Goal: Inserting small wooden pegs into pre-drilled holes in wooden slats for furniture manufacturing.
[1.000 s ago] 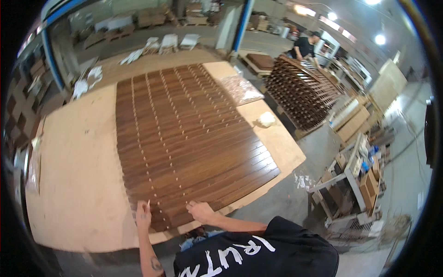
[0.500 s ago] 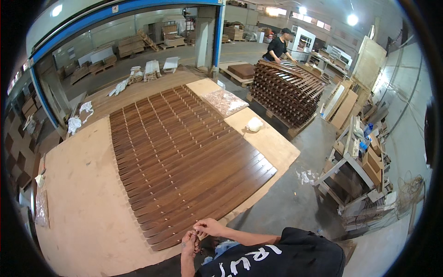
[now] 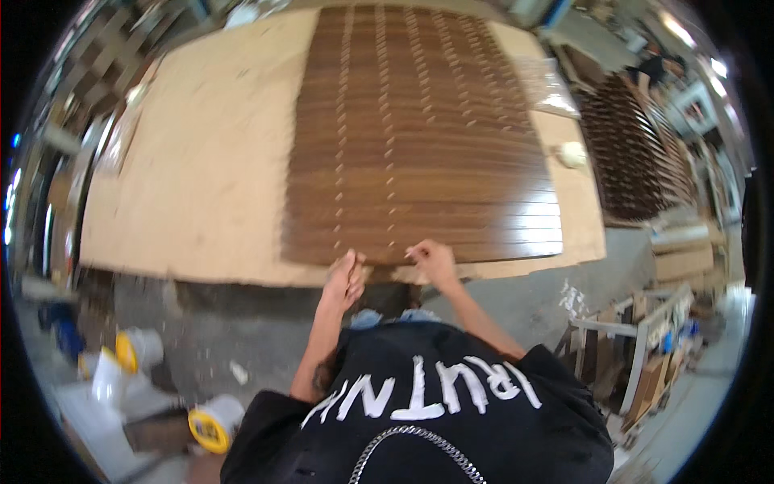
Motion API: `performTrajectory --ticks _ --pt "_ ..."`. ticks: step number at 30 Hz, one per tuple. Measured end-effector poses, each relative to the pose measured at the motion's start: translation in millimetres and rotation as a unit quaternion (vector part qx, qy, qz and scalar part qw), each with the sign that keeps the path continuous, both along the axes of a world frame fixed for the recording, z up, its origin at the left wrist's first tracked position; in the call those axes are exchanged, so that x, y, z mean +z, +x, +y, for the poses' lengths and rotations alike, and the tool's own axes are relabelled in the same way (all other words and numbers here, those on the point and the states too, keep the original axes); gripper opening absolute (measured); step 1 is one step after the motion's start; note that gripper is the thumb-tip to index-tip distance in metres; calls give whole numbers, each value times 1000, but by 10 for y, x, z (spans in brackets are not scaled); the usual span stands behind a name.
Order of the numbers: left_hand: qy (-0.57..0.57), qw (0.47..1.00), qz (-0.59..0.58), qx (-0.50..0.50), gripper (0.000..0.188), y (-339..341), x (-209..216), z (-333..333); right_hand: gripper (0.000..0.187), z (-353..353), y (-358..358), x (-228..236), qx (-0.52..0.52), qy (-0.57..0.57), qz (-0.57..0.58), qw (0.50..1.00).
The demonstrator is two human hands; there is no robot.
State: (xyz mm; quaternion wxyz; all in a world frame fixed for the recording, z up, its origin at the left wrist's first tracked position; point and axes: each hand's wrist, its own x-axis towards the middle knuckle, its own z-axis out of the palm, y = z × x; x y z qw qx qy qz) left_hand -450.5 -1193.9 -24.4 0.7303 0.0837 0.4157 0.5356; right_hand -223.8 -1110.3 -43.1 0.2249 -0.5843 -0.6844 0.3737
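Observation:
Dark brown wooden slats [image 3: 468, 202] lie side by side on a large pale board [image 3: 201, 161], with rows of small light wooden dowels [image 3: 390, 195] sticking up from them. At the slats' near edge my right hand [image 3: 435, 262] pinches a small pale piece that looks like a dowel. To its left, my left hand [image 3: 345, 278] is closed by the same edge, near the front end of a dowel row. Whatever may be inside its fingers is hidden.
A clear plastic bag of dowels [image 3: 547, 87] and a white lump [image 3: 572, 155] lie on the board's right side. Stacked brown slatted panels [image 3: 625, 145] stand beyond, near another person. White-and-yellow buckets [image 3: 141, 349] sit on the floor at left; a cluttered workbench [image 3: 637, 331] stands at right.
The view has swung down and to the right-hand side of the body, now square to the slats. My hands, close together before, have parted; the right one has moved to the right.

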Motion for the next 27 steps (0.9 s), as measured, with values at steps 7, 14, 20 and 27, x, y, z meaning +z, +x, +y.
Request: performTrajectory --ticks 7,14,20,27 --pt "-50 985 -55 158 29 -131 -79 -421 24 -50 -259 -22 156 45 -8 987" --pt "-42 978 -60 195 29 -81 -85 -586 18 -146 -421 -7 264 267 -117 919" --pt "-39 985 -56 158 37 144 95 -314 12 -75 -386 74 381 255 -171 872" --pt "5 997 5 83 51 639 299 207 23 140 -148 460 185 16 109 976"
